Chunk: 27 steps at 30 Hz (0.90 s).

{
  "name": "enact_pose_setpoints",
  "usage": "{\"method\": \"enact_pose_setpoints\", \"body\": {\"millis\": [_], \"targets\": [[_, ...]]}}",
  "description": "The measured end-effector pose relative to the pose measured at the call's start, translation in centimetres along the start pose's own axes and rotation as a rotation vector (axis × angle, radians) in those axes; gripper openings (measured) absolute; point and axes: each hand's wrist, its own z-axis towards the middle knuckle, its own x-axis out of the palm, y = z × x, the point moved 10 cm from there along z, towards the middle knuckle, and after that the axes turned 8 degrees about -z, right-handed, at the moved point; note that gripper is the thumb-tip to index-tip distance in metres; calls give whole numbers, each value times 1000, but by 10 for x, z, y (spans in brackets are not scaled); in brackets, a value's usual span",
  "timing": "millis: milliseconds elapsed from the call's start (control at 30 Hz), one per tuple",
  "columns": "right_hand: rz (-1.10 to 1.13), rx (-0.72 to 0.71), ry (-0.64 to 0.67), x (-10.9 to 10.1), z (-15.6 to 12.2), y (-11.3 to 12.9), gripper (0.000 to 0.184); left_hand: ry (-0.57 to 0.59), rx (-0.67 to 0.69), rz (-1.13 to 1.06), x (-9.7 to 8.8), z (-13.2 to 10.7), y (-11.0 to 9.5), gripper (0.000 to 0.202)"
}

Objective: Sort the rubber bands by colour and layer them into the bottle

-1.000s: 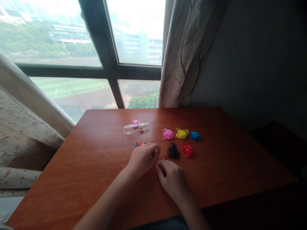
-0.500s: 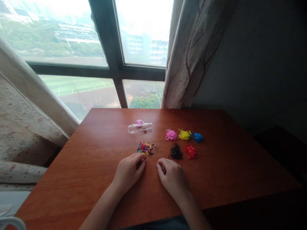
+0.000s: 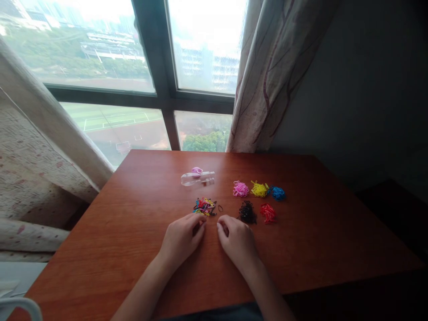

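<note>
A small pile of mixed-colour rubber bands [image 3: 204, 206] lies on the wooden table. Just in front of it is my left hand [image 3: 183, 236], fingers curled and closed, the fingertips at the pile's near edge. My right hand [image 3: 238, 240] rests a short way to the right, likewise curled with thumb and fingers together. Whether either hand pinches a band is too small to make out. A single dark rubber band [image 3: 220, 208] lies beyond my right fingertips. Right of that hand sit a black pile of bands [image 3: 247, 212] and a red pile [image 3: 268, 214].
Farther back are a pink pile [image 3: 240, 188], a yellow pile [image 3: 259, 189] and a blue pile [image 3: 277, 193] of bands. A clear plastic object with a pink part [image 3: 197, 171] lies behind the mixed pile. A window and curtains [image 3: 264, 89] border the table [image 3: 117, 232].
My right hand has moved slightly left and away from me, nearer my left hand. The view has shifted a little; the piles look the same.
</note>
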Motion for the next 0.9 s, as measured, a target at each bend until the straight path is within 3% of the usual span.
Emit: {"method": "enact_pose_setpoints", "body": {"millis": [267, 533, 733, 900], "targets": [[-45, 12, 20, -4, 11, 4, 13, 2, -8, 22, -1, 0, -2, 13], [-217, 17, 102, -8, 45, 15, 16, 26, -10, 39, 2, 1, -1, 14], [-245, -94, 161, -1, 64, 28, 32, 31, -16, 21, 3, 0, -2, 13], [-252, -125, 183, -2, 66, 32, 25, 16, 1, 22, 1, -1, -3, 14]]}}
